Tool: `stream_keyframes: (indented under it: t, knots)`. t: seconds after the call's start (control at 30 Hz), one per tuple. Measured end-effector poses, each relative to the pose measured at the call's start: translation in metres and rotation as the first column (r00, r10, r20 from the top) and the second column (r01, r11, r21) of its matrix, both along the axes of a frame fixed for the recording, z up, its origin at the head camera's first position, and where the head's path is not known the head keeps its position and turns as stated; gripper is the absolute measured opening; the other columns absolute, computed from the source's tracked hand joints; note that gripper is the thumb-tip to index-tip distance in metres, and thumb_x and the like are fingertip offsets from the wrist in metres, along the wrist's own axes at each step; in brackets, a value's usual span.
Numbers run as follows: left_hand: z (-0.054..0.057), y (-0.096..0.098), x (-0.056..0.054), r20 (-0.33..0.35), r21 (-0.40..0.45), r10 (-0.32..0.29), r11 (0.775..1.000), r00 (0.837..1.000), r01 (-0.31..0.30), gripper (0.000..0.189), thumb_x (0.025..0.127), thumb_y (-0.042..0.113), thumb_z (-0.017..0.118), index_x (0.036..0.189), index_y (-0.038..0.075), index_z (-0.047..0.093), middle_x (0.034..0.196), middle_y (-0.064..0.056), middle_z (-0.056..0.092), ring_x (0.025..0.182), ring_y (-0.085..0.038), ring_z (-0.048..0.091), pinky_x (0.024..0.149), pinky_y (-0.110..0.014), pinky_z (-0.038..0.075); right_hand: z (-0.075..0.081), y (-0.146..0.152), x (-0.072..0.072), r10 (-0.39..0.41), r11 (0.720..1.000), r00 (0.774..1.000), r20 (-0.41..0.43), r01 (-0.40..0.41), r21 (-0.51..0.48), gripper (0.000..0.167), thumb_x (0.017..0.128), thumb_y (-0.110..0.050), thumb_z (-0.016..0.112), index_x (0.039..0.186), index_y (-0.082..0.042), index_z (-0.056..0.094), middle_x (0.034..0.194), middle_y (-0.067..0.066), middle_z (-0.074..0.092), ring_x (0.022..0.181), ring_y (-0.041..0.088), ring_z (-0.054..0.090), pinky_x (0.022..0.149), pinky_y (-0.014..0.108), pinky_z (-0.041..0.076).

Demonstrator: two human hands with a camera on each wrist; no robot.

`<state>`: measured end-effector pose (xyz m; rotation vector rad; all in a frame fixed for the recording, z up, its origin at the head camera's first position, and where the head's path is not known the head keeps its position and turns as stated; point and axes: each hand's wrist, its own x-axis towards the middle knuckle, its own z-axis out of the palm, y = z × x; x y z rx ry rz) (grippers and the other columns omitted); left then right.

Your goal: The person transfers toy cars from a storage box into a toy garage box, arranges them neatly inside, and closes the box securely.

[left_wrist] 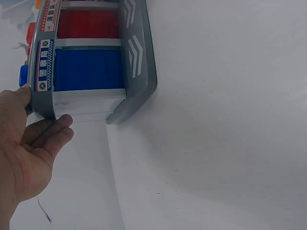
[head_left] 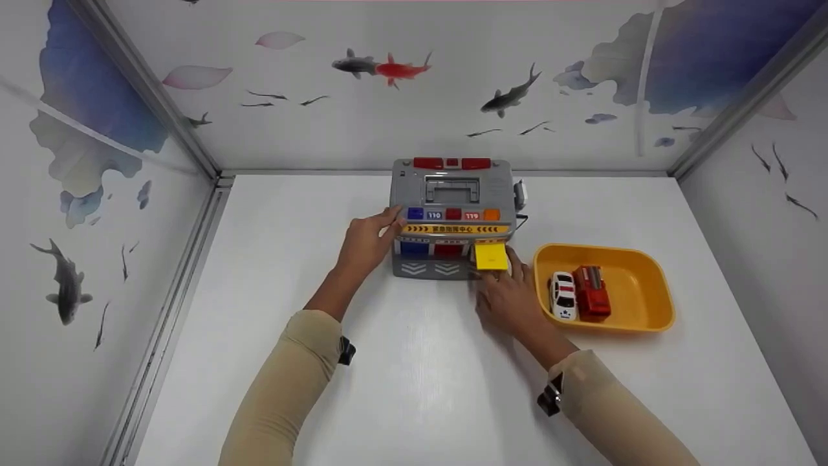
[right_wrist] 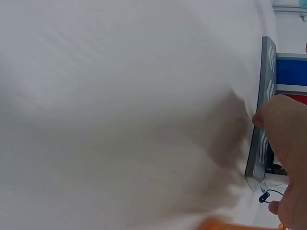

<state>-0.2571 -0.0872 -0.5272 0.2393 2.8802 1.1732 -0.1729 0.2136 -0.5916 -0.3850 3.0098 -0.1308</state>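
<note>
A grey toy garage (head_left: pixel 453 188) with a blue door (left_wrist: pixel 88 69), a red door (left_wrist: pixel 88 24) and a raised yellow door (head_left: pixel 491 257) stands at the back middle of the table. My left hand (head_left: pixel 370 239) holds its left front edge, thumb at the front and fingers round the side. My right hand (head_left: pixel 511 294) is at the bay under the yellow door, close to the garage's front lip. A small dark part (right_wrist: pixel 277 167) shows inside that bay beside the hand. Some right fingers are hidden, and I cannot tell whether they hold anything.
A yellow tray (head_left: pixel 640 259) stands right of the garage, near my right forearm. In its left part lie a white toy car (head_left: pixel 563 296) and a red toy truck (head_left: pixel 592 294). White walls (head_left: pixel 414 123) with painted fish enclose the table on three sides.
</note>
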Motion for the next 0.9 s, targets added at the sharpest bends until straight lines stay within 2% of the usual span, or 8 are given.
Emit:
stream_keyframes:
  t: [0.3,0.57,0.9]
  knots:
    - [0.0010,-0.0005,0.0008,0.013,-0.006,0.005,1.000,1.000,-0.005,0.055,0.114,0.052,0.058,0.160,0.021,0.057,0.161,-0.007,0.058,0.153,-0.027,0.057,0.128,-0.044,0.045,0.0009,0.0019,-0.0044,0.021,1.000,1.000,0.002,-0.021,-0.021,0.067,0.108,-0.032,0.065,0.167,-0.006,0.046,0.176,0.021,0.043,0.167,0.055,0.016,0.129,0.074,0.027]
    - [-0.0003,-0.0009,0.0014,0.010,0.003,0.004,1.000,1.000,-0.005,0.054,0.114,0.051,0.058,0.160,0.022,0.057,0.161,-0.005,0.058,0.153,-0.027,0.057,0.128,-0.044,0.045,0.0045,-0.0025,-0.0082,-0.005,1.000,0.999,0.048,0.006,-0.020,0.055,0.108,-0.029,0.066,0.159,-0.008,0.059,0.176,0.018,0.043,0.168,0.055,0.015,0.128,0.081,0.023]
    - [0.0006,-0.0010,0.0010,0.002,0.000,0.004,1.000,1.000,-0.004,0.053,0.114,0.050,0.058,0.159,0.022,0.058,0.161,-0.006,0.058,0.153,-0.027,0.057,0.128,-0.045,0.044,0.0047,-0.0040,-0.0098,-0.016,1.000,0.999,0.049,0.016,0.004,0.053,0.107,-0.028,0.067,0.157,-0.010,0.061,0.177,0.020,0.041,0.167,0.055,0.015,0.128,0.077,0.027]
